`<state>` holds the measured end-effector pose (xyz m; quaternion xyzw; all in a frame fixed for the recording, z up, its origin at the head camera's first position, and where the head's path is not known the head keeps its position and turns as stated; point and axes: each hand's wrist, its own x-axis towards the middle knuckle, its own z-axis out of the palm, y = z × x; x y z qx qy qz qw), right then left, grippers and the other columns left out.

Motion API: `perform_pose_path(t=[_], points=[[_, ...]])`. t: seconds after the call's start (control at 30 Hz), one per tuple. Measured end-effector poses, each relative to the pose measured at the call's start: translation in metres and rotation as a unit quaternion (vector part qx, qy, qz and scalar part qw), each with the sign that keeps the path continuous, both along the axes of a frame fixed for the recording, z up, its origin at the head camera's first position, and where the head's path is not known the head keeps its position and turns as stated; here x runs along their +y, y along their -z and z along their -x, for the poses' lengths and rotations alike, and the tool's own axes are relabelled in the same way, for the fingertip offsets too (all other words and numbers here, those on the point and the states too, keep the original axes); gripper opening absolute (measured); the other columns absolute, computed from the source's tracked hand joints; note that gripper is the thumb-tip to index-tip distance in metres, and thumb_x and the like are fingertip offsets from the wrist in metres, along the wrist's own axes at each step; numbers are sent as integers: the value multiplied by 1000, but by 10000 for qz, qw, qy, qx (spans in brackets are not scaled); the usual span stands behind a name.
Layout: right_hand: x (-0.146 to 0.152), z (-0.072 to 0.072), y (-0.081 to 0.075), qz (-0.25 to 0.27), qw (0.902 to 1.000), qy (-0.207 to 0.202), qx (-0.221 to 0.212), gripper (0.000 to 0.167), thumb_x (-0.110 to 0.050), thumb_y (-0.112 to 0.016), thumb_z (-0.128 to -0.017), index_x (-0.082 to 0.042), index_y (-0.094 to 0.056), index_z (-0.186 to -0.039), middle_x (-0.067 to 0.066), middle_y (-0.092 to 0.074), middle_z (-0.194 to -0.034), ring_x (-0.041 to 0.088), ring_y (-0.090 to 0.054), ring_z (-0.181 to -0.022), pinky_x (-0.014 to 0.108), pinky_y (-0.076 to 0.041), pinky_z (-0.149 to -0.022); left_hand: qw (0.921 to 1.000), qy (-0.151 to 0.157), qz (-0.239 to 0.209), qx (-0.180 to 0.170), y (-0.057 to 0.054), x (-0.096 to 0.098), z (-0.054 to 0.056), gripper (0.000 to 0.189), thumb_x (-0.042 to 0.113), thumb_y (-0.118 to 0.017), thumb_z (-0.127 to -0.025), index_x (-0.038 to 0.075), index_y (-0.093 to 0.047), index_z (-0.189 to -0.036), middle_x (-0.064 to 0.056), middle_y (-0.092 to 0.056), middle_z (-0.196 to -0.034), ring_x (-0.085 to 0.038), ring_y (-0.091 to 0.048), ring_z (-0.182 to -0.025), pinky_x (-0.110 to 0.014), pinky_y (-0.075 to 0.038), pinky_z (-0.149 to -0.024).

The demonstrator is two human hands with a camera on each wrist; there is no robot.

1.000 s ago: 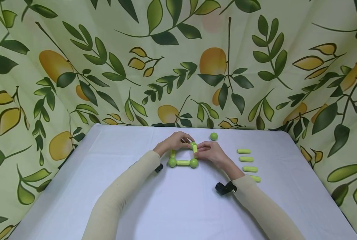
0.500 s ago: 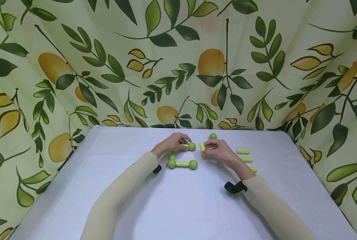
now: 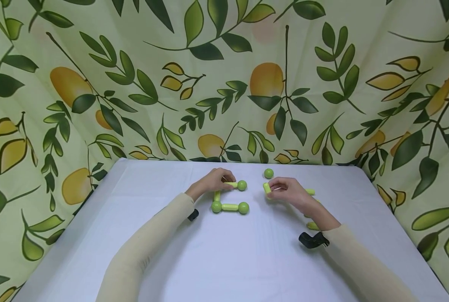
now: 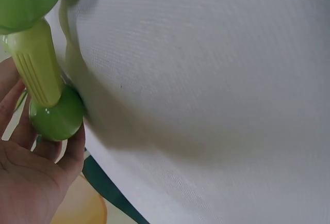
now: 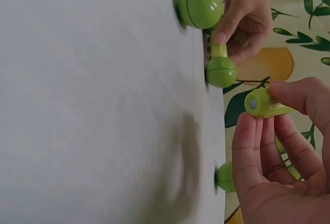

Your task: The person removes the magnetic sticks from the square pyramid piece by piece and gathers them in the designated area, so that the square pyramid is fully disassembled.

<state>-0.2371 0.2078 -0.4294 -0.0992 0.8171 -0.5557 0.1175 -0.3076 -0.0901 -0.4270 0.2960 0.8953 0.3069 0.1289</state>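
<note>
An open-sided frame of light-green toy rods and green balls lies on the table. Its near rod [image 3: 230, 207] joins two balls, the right one [image 3: 243, 207] standing at a free end. At the far left corner my left hand [image 3: 217, 180] grips a green ball [image 4: 56, 114], hidden beneath it in the head view. From there the far rod [image 3: 230, 184] runs to another ball [image 3: 241, 185]. Right of the frame, my right hand [image 3: 288, 192] pinches a loose light-green rod [image 3: 267, 188] between thumb and fingers. Its end shows a silvery disc in the right wrist view.
A single green ball [image 3: 268, 173] sits near the table's back edge. Several more rods, one of them a light-green rod [image 3: 312, 226], lie to the right, partly behind my right forearm. A leaf-patterned curtain [image 3: 224, 84] hangs around the white table [image 3: 224, 260].
My right hand has taken its rod away from the frame's right side and moved right with it. My left hand has shifted slightly left, off the far right ball.
</note>
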Motion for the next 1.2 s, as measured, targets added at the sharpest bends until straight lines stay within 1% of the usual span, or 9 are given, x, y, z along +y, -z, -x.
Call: perform_pose_path(t=[0.1,0.27,0.4,0.5,0.63,0.7,0.93,1.2], points=[[9,-2,-1,-14,10000,-40,68,30,-7,-79,-88,2,-67,-114,12,-67,-108,24,-63,-99,29,-54,-81,10000,-18,-6,-39,0,-3,0,14,6,-77,-92,6,-74,-106,-2,-72,-103,-18,-65,-102,-29,-52,-91],[25,-6,-1,-42,9991,-326,283,28,-7,-79,-88,1,-68,-112,13,-68,-105,25,-64,-96,29,-56,-80,10000,48,-54,-55,0,-6,0,13,5,-76,-92,7,-75,-105,0,-72,-102,-18,-65,-103,-28,-52,-91],[39,-8,-2,0,9978,-539,397,28,-7,-80,-88,2,-69,-112,15,-67,-106,27,-65,-96,30,-57,-80,9999,74,-75,-57,0,-6,0,13,5,-75,-93,7,-75,-105,0,-72,-102,-17,-65,-102,-28,-52,-90],[51,-10,-5,-28,9969,-608,497,29,-9,-80,-89,3,-69,-113,16,-66,-108,27,-66,-97,32,-57,-81,9999,67,-74,-72,0,-6,0,12,5,-75,-93,7,-75,-105,1,-71,-102,-17,-64,-102,-29,-52,-89],[70,-14,-8,-208,9960,-579,650,27,-11,-79,-90,1,-69,-113,14,-66,-109,25,-66,-98,36,-59,-80,9999,116,-58,-35,-1,-6,0,12,5,-75,-93,7,-75,-105,1,-71,-102,-17,-64,-102,-29,-52,-89],[80,-15,-10,-312,9952,-542,753,27,-12,-79,-91,1,-69,-113,13,-66,-109,24,-66,-98,35,-59,-80,9999,151,-50,-13,-1,-6,0,12,5,-75,-93,7,-75,-105,1,-71,-102,-17,-64,-101,-29,-52,-89],[113,-19,-11,-598,9926,-302,1008,29,-13,-78,-92,1,-69,-116,14,-66,-113,18,-67,-97,25,-56,-81,9997,223,-50,-43,-2,-7,1,12,5,-74,-94,8,-75,-105,1,-71,-102,-17,-64,-101,-29,-51,-91],[142,-24,-4,-958,9851,-111,1422,27,-12,-80,-91,0,-72,-114,13,-69,-111,13,-65,-95,20,-54,-79,9997,221,16,-42,-1,-7,3,12,6,-74,-94,9,-75,-106,2,-71,-103,-16,-64,-102,-28,-51,-90]])
